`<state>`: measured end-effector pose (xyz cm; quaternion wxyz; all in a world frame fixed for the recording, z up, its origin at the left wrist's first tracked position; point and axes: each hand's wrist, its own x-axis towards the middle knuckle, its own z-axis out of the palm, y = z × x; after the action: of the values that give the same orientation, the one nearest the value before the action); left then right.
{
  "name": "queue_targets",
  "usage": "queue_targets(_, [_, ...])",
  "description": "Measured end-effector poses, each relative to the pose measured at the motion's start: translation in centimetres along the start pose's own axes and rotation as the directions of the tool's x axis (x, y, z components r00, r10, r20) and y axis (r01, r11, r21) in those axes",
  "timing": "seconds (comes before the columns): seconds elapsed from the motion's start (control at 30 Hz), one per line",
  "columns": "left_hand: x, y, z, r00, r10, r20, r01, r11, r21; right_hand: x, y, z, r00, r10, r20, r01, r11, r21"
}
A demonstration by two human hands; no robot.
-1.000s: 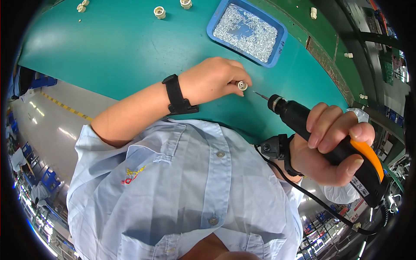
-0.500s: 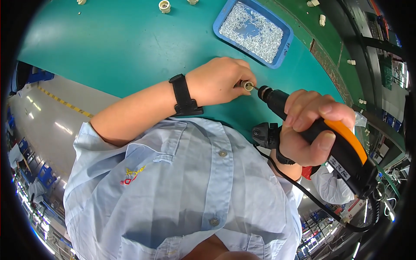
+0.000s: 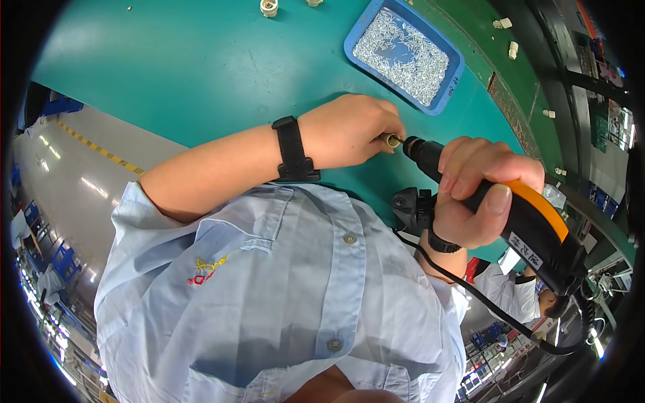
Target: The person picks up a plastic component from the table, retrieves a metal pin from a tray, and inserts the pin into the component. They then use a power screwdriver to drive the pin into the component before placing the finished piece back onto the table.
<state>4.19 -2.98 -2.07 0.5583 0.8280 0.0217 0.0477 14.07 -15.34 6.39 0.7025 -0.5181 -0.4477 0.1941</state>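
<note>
My left hand (image 3: pixel 353 131) pinches a small cream-coloured hollow cylindrical part (image 3: pixel 392 141) between thumb and fingers, its open end turned to the right. Wrapped round a black electric screwdriver (image 3: pixel 424 156) with an orange strip, my right hand (image 3: pixel 480 191) holds the tool tilted, its nose pointing left at the part. The thin bit reaches to the part's opening; how far it goes in cannot be made out. Just beyond the hands stands a blue tray (image 3: pixel 440 106) with many small shiny metal pieces (image 3: pixel 396 54) in it.
Cream parts (image 3: pixel 269 8) stand at the far edge of the green table (image 3: pixel 168 74); others (image 3: pixel 513 50) lie along the green strip at right. A black cable (image 3: pixel 494 305) hangs from the screwdriver. Another person (image 3: pixel 500 292) is at lower right.
The screwdriver's nose is slightly closer to the part in my left hand. Tray and table parts sit a little farther right and lower in the picture, as the view has shifted.
</note>
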Motion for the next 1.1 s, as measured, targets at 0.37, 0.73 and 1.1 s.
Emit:
queue_targets(0.37, [2.0,1.9,-2.9,0.995,0.095,-0.043,-0.088,0.988,0.13,-0.2,-4.2,-2.9,0.963,-0.252,-0.096,0.265,0.948,0.178])
queue_targets(0.73, [7.4,-1.5,-4.9,0.998,0.046,-0.05,-0.027,0.945,0.327,-1.4,-3.3,-4.3,0.964,-0.226,-0.137,0.24,0.967,0.091])
queue_targets(1.1, [6.8,-0.9,-4.6,0.937,0.175,-0.301,-0.103,0.965,0.24,-0.7,-3.9,-4.6,0.973,-0.211,-0.09,0.219,0.971,0.095])
